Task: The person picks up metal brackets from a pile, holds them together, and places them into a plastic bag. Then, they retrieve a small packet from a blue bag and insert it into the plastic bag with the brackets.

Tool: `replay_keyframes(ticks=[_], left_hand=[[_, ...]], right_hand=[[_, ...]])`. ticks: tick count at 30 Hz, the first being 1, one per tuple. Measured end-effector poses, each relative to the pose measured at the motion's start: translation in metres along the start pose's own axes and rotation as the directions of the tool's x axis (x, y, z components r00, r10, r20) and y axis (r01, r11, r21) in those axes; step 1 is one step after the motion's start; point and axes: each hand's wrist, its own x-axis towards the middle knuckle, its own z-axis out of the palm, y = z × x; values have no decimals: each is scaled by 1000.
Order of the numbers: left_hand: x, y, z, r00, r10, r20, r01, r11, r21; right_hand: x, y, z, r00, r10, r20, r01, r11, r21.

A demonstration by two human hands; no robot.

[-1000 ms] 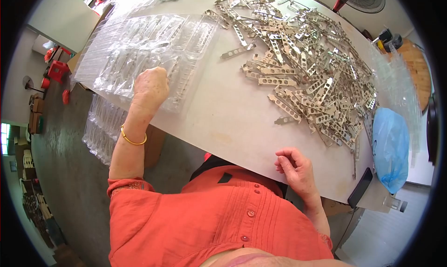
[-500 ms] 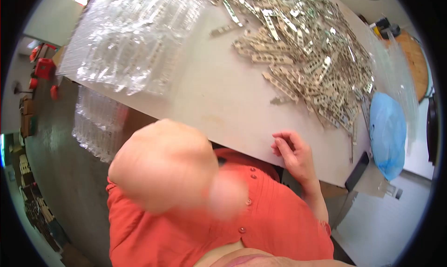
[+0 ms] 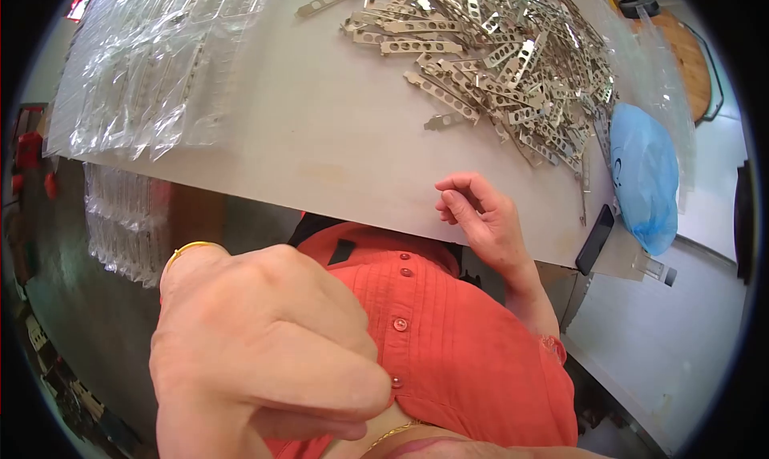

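Observation:
My left hand point(image 3: 264, 339) is raised close to the camera in front of the red shirt, its fingers curled into a closed shape; what they hold, if anything, is hidden. Near the table's front edge, my right hand point(image 3: 483, 223) rests with fingers bent and the thumb close to the index finger, and nothing shows in it. Beyond it lies a large pile of perforated metal brackets point(image 3: 513, 82). Clear plastic packs of brackets point(image 3: 152, 74) cover the left part of the table point(image 3: 320, 150).
A blue plastic bag point(image 3: 645, 179) and a black phone point(image 3: 595, 239) are at the table's right edge. More clear packs point(image 3: 124, 223) stand below the table's left edge. A round wooden stool point(image 3: 681, 58) is at the back right.
The view has shifted, so the table contents appear further left and higher. My left hand has moved slightly down and left in view and is less blurred. My right hand keeps its bent pose.

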Motion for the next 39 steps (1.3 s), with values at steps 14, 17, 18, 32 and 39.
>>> replay_keyframes(ticks=[14, 17, 18, 32, 39], left_hand=[[-10, -114, -10, 785, -417, -457, 394, 907, -150], [-13, -134, -10, 769, -416, -486, 427, 900, -94], [-13, -137, -9, 771, -410, -488, 423, 902, -89], [-13, -151, -10, 789, -369, -491, 463, 883, 80], [-13, -153, -7, 795, -362, -488, 478, 868, 135]], right_hand=[[49, -9, -80, 788, -454, -416, 171, 810, -561], [66, -7, -85, 787, -514, -342, 195, 732, -653], [73, -6, -86, 792, -535, -294, 210, 691, -692], [94, -23, -97, 935, -352, 33, 194, 433, -880], [98, -17, -102, 897, -440, -34, 114, 307, -945]])
